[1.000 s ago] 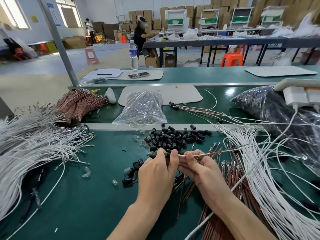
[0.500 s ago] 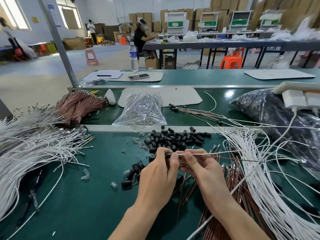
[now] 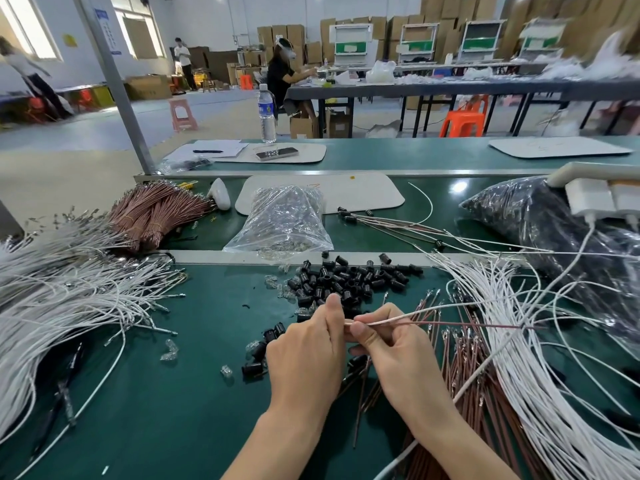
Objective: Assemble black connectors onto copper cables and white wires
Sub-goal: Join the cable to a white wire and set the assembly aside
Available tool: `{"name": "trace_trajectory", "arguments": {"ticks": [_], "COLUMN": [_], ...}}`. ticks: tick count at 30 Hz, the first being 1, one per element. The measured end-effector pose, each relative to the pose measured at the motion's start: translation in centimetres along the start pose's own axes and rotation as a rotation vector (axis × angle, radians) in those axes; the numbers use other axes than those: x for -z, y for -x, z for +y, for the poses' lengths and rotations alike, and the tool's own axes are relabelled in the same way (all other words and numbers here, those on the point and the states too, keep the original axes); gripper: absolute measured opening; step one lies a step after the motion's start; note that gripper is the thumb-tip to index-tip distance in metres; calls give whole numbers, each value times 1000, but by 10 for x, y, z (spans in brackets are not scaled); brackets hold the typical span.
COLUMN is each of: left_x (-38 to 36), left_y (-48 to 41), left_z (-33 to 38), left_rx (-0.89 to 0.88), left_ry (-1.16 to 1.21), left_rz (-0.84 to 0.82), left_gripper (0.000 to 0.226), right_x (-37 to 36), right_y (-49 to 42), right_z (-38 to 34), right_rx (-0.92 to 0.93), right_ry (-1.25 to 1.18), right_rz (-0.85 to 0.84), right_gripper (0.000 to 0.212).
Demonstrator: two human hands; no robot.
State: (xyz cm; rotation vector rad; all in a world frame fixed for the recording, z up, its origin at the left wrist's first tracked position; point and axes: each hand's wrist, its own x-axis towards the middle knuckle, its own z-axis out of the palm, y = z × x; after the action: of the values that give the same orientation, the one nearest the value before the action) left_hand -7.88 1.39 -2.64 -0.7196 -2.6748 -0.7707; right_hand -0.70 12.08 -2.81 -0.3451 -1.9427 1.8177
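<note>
Fingers (image 3: pixel 360 329) around white wire (image 3: pixel 415 312), copper cable (image 3: pixel 467 324)

No text can be read: the water bottle's label (image 3: pixel 266 109) and the pillar's blue notice (image 3: pixel 105 29) are blurred.

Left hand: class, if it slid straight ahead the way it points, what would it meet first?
Probably the black connectors piled just beyond the left hand, though depth is unclear.

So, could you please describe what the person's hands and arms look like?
The left hand and right hand are bare: no gloves, rings or watch visible. The left forearm and right forearm are uncovered too, with no sleeve in view.
</note>
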Motion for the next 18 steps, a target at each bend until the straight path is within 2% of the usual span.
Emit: {"name": "trace_trajectory", "arguments": {"ticks": [3, 6, 7, 12, 18], "left_x": [1, 2, 3, 2, -2], "left_y": [0, -2, -2, -2, -3], "left_z": [1, 1, 2, 4, -6], "left_rx": [23, 4, -2, -14, -71], "left_ry": [-102, -124, -87, 260, 360], "left_rz": [-16, -38, -41, -1, 56], "left_gripper": [64, 36, 33, 33, 35], "right_x": [-3, -3, -3, 3, 3], "right_y": [1, 1, 1, 0, -2], "right_z": [-1, -2, -2, -6, -11], "right_rx": [13, 22, 16, -37, -83], "right_ry": [22, 19, -1, -75, -223], "right_rz": [13, 26, 18, -38, -79], "right_gripper": [7, 9, 8, 5, 9]}}
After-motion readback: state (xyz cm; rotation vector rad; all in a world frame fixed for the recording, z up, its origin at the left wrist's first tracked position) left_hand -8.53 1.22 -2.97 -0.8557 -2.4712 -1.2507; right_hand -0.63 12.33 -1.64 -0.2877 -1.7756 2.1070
